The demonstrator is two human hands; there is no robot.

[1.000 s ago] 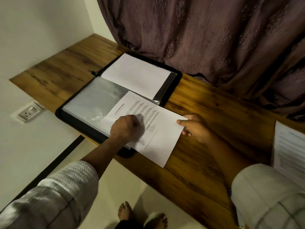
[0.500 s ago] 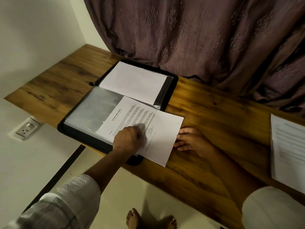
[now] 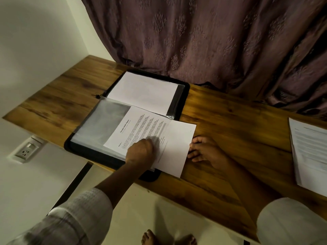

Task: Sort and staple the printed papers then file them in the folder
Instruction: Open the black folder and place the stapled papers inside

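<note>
While partly in the folder [image 3: 184, 96] — report [image 3: 141, 128] under left fingers [image 3: 147, 145], against right fingers [image 3: 196, 140].

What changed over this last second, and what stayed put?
The right hand released the right edge of the printed sheet and now lies flat on the table, fingertips against that edge. The left hand still presses on the sheet; the folder and spare papers stayed.

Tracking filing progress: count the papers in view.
3: white sheet in folder, far half; printed report under left hand; stack on table, right edge. Sleeves may hide more.
</note>
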